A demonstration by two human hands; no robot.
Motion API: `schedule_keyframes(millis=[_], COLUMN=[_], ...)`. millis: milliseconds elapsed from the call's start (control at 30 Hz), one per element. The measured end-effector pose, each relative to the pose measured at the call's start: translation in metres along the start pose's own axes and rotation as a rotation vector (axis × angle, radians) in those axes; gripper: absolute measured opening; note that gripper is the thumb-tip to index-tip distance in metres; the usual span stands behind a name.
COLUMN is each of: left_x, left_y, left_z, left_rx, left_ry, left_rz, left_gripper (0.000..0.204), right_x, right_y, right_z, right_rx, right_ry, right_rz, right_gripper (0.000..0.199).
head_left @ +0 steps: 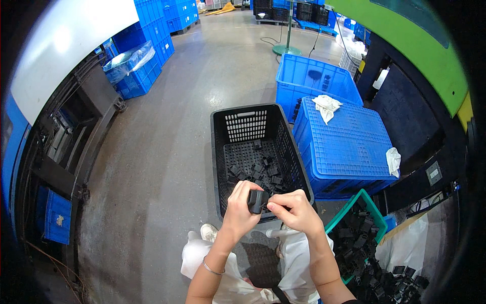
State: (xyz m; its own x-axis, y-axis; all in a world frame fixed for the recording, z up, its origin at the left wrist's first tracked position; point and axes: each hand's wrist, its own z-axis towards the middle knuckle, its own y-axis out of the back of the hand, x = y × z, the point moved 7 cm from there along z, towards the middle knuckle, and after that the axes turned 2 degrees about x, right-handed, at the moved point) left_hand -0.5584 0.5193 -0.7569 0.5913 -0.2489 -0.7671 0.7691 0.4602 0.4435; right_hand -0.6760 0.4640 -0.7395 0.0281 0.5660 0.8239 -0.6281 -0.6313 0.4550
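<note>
My left hand [241, 209] is closed around a black plastic part [257, 201], a small blocky moulded piece, held over the near end of a black crate. My right hand [296, 210] pinches at the right side of that part with thumb and forefinger; whatever lies between those fingertips is too small to make out. Below both hands stands the black crate [218, 147] with slotted walls. Several similar black parts [261, 169] lie loose on its floor. To my right, a green crate [372, 202] is heaped with more black parts [357, 228].
A lidded blue bin [349, 139] with white cloths [327, 106] stands right of the black crate, an open blue bin [319, 68] behind it. More black parts [400, 283] lie at lower right. Machines flank both sides; blue crates [144, 73] are stacked at far left.
</note>
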Motion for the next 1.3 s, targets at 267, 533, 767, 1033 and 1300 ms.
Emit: schedule_keyframes(millis=[267, 533, 767, 1033, 1300], left_x=[0.005, 0.007, 0.002, 0.006, 0.010], left_y=[-0.002, -0.008, -0.006, -0.003, -0.003], left_z=[-0.003, -0.003, 0.000, -0.001, -0.002], left_rx=[-0.088, -0.026, -0.048, -0.072, -0.042], left_ry=[0.042, 0.093, 0.078, 0.077, 0.121], left_rz=[-0.038, -0.068, -0.116, -0.064, -0.050], left_gripper=[0.032, 0.032, 0.032, 0.032, 0.032], right_x=[0.004, 0.003, -0.004, 0.001, 0.004], right_y=[-0.002, -0.001, 0.000, -0.002, -0.003], right_z=[-0.003, -0.002, -0.004, -0.002, 0.000], right_rx=[-0.078, 0.033, -0.048, -0.119, -0.045], right_ry=[-0.080, 0.001, -0.094, -0.066, 0.056], right_rz=[0.054, -0.059, 0.151, 0.036, -0.059], right_gripper=[0.017, 0.016, 0.021, 0.016, 0.013])
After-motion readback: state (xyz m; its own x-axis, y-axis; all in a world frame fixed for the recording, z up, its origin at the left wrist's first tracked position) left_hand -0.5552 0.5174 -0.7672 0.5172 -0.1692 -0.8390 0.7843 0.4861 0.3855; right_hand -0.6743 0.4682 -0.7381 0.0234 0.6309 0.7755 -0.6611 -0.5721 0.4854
